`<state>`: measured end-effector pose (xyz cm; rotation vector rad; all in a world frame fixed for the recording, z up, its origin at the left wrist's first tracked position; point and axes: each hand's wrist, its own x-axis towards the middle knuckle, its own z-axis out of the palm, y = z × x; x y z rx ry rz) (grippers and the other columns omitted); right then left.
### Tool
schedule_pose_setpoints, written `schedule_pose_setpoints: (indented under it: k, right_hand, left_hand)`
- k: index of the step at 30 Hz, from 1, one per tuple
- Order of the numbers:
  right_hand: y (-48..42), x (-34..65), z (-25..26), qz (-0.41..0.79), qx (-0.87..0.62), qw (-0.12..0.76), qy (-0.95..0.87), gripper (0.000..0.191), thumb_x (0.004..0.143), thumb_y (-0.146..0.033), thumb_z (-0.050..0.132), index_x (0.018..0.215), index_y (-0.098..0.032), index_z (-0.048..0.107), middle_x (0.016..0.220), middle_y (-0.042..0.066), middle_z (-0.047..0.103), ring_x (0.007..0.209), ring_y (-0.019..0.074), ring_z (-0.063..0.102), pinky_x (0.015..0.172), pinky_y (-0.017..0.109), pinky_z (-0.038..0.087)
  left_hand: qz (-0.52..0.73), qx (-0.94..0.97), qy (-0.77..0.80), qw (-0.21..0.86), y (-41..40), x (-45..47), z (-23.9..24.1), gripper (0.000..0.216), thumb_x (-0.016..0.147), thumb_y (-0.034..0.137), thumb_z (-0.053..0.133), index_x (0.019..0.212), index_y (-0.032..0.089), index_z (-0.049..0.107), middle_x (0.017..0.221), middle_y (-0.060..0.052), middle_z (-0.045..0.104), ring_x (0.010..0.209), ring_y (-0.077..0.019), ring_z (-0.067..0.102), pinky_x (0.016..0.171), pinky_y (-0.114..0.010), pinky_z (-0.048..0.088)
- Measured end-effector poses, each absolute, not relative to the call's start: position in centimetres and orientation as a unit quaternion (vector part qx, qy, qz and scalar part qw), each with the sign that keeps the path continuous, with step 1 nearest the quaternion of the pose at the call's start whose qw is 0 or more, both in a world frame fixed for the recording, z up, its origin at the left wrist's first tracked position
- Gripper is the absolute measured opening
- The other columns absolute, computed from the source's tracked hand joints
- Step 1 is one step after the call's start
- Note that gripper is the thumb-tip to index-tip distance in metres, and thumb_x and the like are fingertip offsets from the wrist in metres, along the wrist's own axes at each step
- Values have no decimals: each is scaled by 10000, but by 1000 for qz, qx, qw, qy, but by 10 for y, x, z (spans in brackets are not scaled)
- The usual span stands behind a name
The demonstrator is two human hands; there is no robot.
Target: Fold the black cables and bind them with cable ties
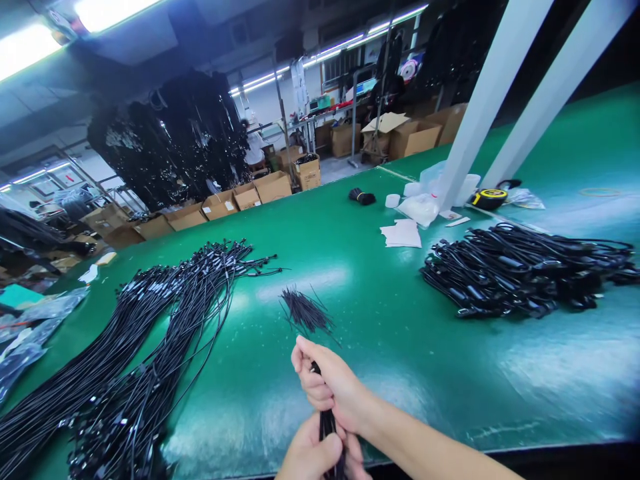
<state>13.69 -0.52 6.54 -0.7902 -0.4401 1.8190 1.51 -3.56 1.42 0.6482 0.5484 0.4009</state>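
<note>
A folded bundle of black cable [327,421] runs between my hands, low in the middle of the view. My right hand [336,383] is closed round its upper end, where a dark connector tip pokes out by the fingers. Just below, my left hand [313,455] grips the same bundle with the thumb across it; the lower part is cut off by the frame's bottom edge. Beyond my right hand, a small pile of short black ties [306,310] lies loose on the green tabletop [380,333].
Long black cables with connectors [165,320] spread over the left side. Bundled cables [525,267] are heaped at the right. Behind them are a yellow tape measure [489,198], white paper [401,233], a small black bundle [361,196] and white posts [493,100]. Cardboard boxes [271,187] line the far edge.
</note>
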Motion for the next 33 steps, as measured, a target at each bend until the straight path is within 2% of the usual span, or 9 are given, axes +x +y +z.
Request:
schedule_pose_setpoints:
  k: [6, 11, 14, 16, 17, 20, 24, 28, 33]
  right_hand:
    - [-1, 142, 61, 808, -229, 517, -163, 395, 782, -527, 591, 623, -181, 486, 374, -141, 185, 340, 19, 38, 305, 139, 60]
    - [2, 141, 65, 802, -191, 536, -180, 432, 791, -600, 568, 673, -194, 480, 393, -143, 210, 334, 18, 38, 295, 132, 73]
    - [0, 142, 66, 727, -255, 577, -270, 420, 860, -598, 469, 751, -194, 505, 470, -107, 336, 330, 30, 227, 323, 137, 241]
    - [-7, 144, 64, 589, -337, 625, -387, 370, 882, -552, 469, 923, -194, 551, 718, -12, 546, 571, 91, 535, 541, 209, 472]
    - [-13, 143, 60, 508, -375, 630, -452, 373, 870, -531, 506, 1037, -199, 546, 910, 40, 582, 782, 139, 591, 708, 267, 506]
    - [-35, 136, 43, 344, -433, 556, -621, 545, 779, -457, 667, 1235, -228, 474, 1228, 106, 490, 1060, 222, 536, 921, 342, 457]
    - [-54, 120, 20, 222, -453, 488, -712, 339, 889, -189, 507, 1226, -217, 488, 1195, 116, 532, 1039, 198, 574, 894, 285, 485]
    - [-53, 115, 23, 177, -422, 482, -747, 314, 895, -66, 390, 1157, -180, 521, 1062, 109, 614, 998, 194, 581, 882, 302, 483]
    - [-45, 122, 41, 404, -415, 479, -659, 145, 824, -100, 477, 833, -189, 591, 918, 49, 627, 783, 159, 603, 716, 264, 496]
  left_hand:
    - [178, 227, 241, 927, -32, 14, 25, 496, 685, 608, 653, 770, 121, 615, 475, 79, 477, 381, -60, 450, 531, -246, 410]
    - [247, 252, 244, 903, -35, 20, 21, 376, 714, 497, 692, 682, 129, 623, 461, 75, 441, 403, -57, 400, 565, -263, 420]
    - [294, 264, 252, 883, -34, 19, 19, 377, 689, 492, 715, 640, 134, 609, 442, 75, 425, 409, -58, 389, 570, -264, 422]
    - [359, 251, 275, 856, -27, 15, 24, 357, 687, 472, 725, 640, 138, 609, 450, 85, 405, 411, -48, 363, 546, -242, 406]
    - [400, 234, 295, 835, -21, 11, 27, 337, 689, 450, 732, 643, 140, 610, 462, 90, 397, 417, -42, 349, 545, -233, 404]
    - [495, 171, 358, 773, -3, 1, 40, 287, 655, 376, 781, 655, 146, 610, 520, 77, 444, 471, -48, 390, 567, -215, 422]
    - [516, 139, 382, 754, 3, 0, 46, 290, 604, 350, 817, 686, 147, 627, 579, 44, 520, 547, -77, 467, 578, -206, 446]
    - [518, 136, 373, 758, -3, 5, 43, 316, 597, 358, 822, 708, 134, 630, 533, 66, 476, 518, -61, 439, 633, -208, 471]
    - [522, 202, 369, 742, -8, 3, 45, 342, 683, 457, 736, 683, 156, 575, 501, 88, 400, 453, -41, 328, 442, -167, 310]
